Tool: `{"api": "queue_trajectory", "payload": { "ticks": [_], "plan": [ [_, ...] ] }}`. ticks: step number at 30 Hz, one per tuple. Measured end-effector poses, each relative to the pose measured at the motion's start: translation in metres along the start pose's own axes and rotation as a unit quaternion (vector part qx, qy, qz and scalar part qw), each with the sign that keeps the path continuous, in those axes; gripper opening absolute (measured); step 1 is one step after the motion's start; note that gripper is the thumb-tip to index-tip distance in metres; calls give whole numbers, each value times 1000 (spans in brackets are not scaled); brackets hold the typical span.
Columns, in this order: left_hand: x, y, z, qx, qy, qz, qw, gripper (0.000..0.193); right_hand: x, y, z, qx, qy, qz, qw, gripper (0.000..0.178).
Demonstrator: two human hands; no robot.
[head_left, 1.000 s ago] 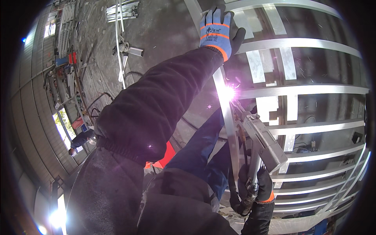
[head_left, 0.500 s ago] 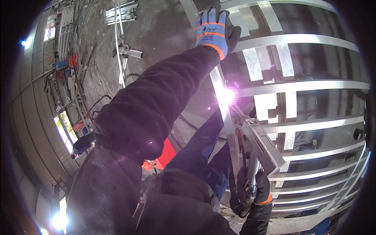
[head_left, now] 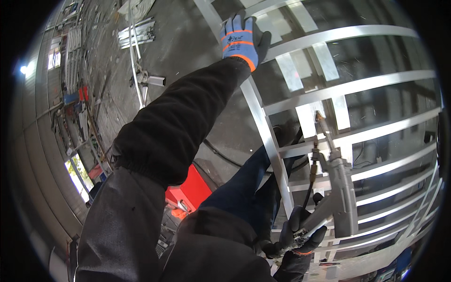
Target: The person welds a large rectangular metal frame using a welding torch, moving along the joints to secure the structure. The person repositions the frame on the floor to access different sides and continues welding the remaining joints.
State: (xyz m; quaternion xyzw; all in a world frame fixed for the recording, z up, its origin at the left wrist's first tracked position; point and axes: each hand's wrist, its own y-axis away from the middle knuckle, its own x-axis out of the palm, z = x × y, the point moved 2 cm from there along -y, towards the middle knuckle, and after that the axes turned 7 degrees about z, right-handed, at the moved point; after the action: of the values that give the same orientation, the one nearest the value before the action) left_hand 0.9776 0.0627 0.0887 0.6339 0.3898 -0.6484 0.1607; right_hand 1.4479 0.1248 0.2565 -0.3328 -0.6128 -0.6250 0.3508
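The bright welding flash seen a moment ago is gone, and the torch tip now sits bare against the frame. The left hand (head_left: 243, 38), in a blue and orange glove at twelve o'clock, is closed around the upright bar of the metal grille frame (head_left: 268, 136). At five o'clock the right hand (head_left: 300, 237), dark-gloved, grips the welding torch (head_left: 336, 188), whose nozzle points up toward a crossbar at three o'clock. A red box (head_left: 190, 192) lies on the floor near centre.
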Motion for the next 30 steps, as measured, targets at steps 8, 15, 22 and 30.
{"api": "queue_trajectory", "payload": {
  "ticks": [8, 15, 22, 30],
  "plan": [
    [1, 1, -4, 33, -20, -68, 997, 54, 4, 86, -42, -181, -42, -87, 979, 94],
    [-13, 71, -52, 45, -37, 62, 996, 66, 10, 190, -25, -122, 83, -214, 966, 96],
    [-15, 114, -99, 13, 40, -15, 999, 64, 1, 166, 6, -35, 51, -176, 983, 81],
    [-20, 111, -102, -13, 34, 11, 999, 60, -21, 96, 25, 76, -29, -110, 991, 68]
  ]
}}
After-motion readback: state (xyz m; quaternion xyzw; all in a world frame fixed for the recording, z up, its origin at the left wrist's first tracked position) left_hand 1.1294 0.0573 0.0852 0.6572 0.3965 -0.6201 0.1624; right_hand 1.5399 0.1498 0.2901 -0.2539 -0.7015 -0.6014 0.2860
